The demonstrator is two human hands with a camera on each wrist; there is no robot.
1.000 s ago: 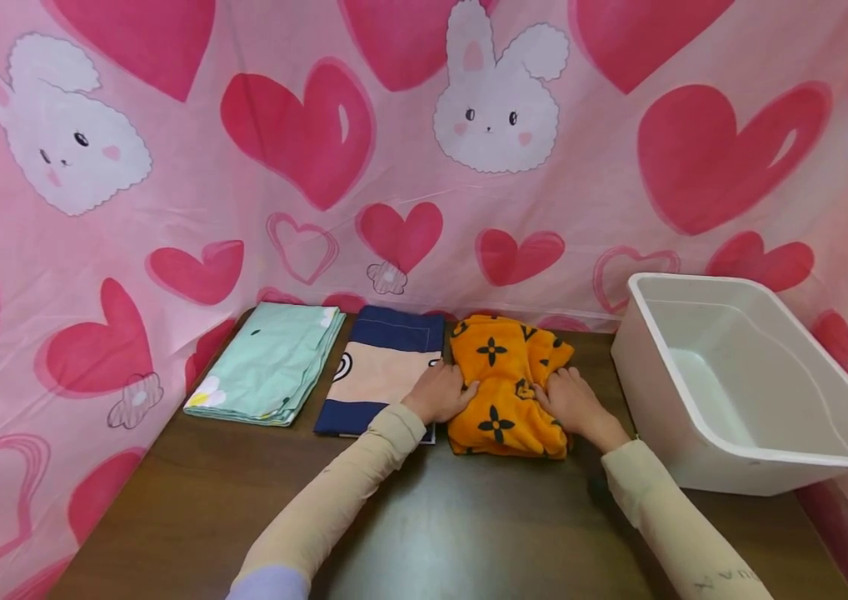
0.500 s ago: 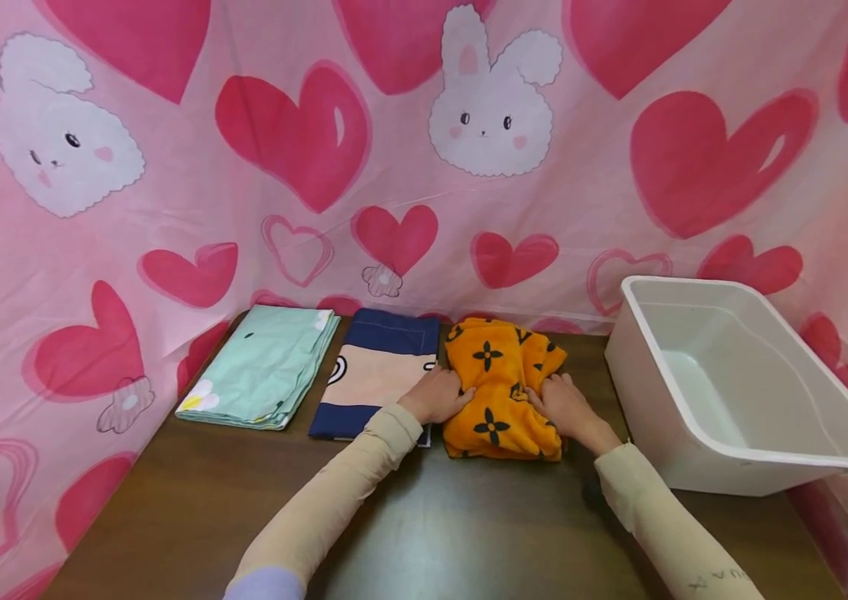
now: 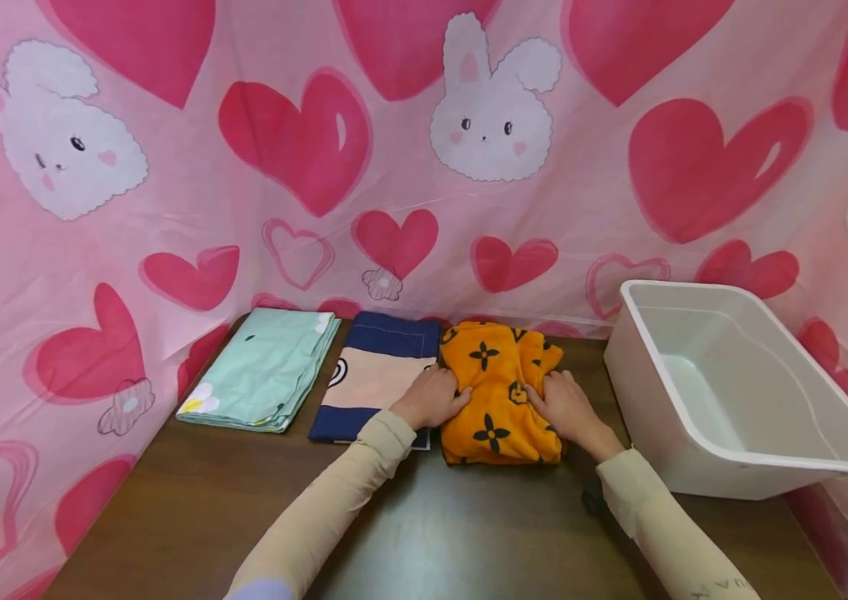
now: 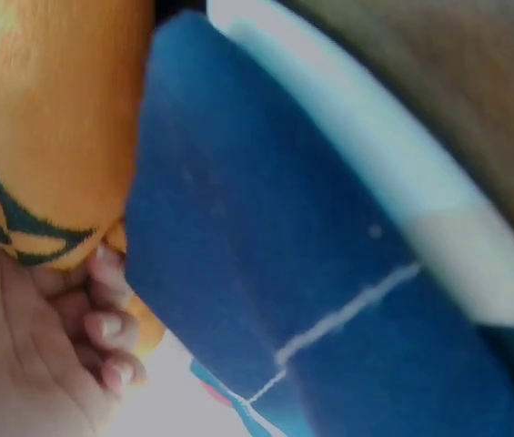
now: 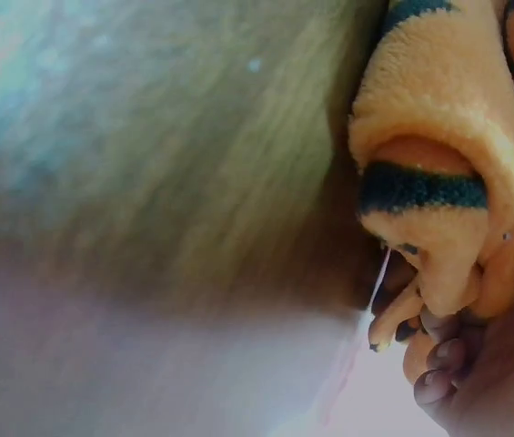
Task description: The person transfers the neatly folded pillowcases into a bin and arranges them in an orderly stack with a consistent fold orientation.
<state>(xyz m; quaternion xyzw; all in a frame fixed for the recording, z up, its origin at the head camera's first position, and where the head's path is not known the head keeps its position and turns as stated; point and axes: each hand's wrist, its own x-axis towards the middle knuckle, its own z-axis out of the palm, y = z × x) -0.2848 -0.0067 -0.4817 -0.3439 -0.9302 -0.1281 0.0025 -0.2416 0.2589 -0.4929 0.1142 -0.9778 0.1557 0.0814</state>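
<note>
In the head view, a folded orange fleece cloth [image 3: 495,367] with dark flower prints lies on the table, its top rumpled. My left hand [image 3: 430,398] grips its left side, thumb on top. From the right side my right hand [image 3: 568,408] holds it, thumb pointing inward. The left wrist view shows the left hand's [image 4: 47,346] fingers curled at the lower edge of the orange cloth [image 4: 56,109]. Seen from the right wrist, curled fingertips of the right hand [image 5: 502,373] pinch the rolled end of the cloth [image 5: 438,109].
A navy and peach folded cloth [image 3: 379,375] sits just left of the orange one, partly under my left hand. Farther left lies a folded mint-green cloth [image 3: 262,367]. A white plastic bin [image 3: 656,417] stands at the right. Behind the table [image 3: 424,533] hangs a pink heart-patterned curtain [image 3: 409,192].
The orange cloth has shifted very slightly left, closer to the navy one, with both hands staying on its sides. Its creases between the hands have changed a little.
</note>
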